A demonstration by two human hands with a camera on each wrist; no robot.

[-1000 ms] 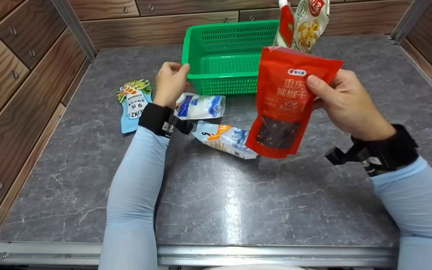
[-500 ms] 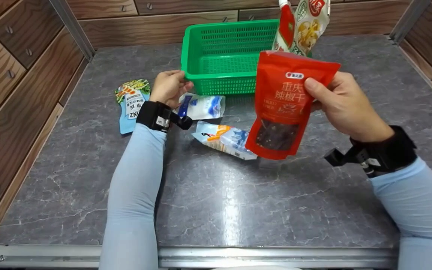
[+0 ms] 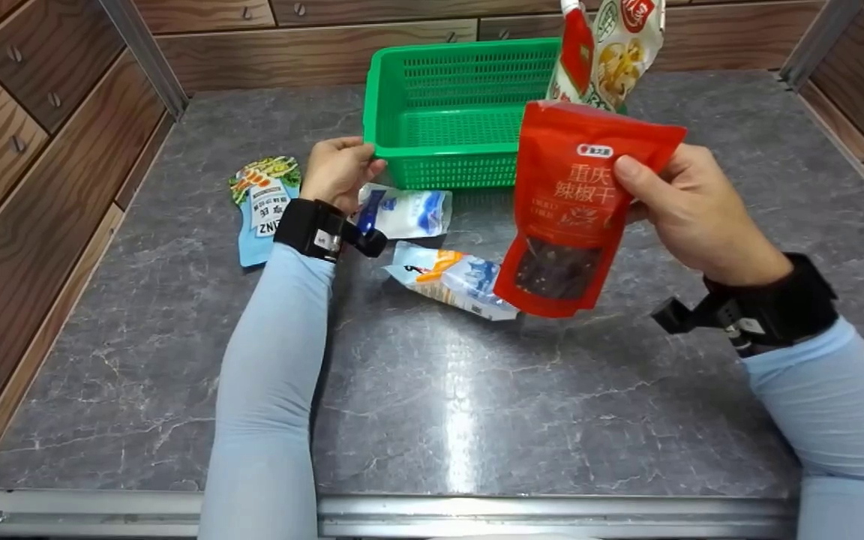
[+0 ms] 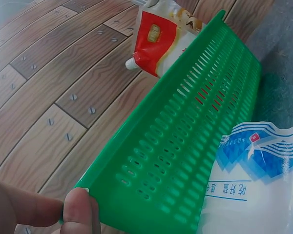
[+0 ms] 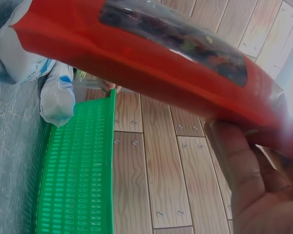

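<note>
A red pouch of dried chili [image 3: 582, 202] with a dark window is held upright by my right hand [image 3: 694, 202], thumb on its front and fingers behind. In the right wrist view the chili pouch [image 5: 176, 58] slants across the top. My left hand [image 3: 338, 172] pinches the near left corner of the green basket [image 3: 439, 154]; the left wrist view shows thumb and finger on its rim [image 4: 88, 180]. At the basket's right end stand a red-and-white spouted pouch [image 3: 574, 56] and a white food pouch [image 3: 619, 64]. Their lower parts are hidden behind the chili pouch.
In front of the basket lies a white and blue salt bag [image 3: 409, 212]. Nearer is a blue, white and orange bag [image 3: 451, 277], partly overlapped by the chili pouch. A light blue Heinz pouch [image 3: 263, 210] lies left of my left hand. Wood-patterned panels surround the grey table [image 3: 402, 405].
My left hand has shifted slightly down at the basket corner, its fingers closing on the rim. The chili pouch dipped a little and stays in my right hand.
</note>
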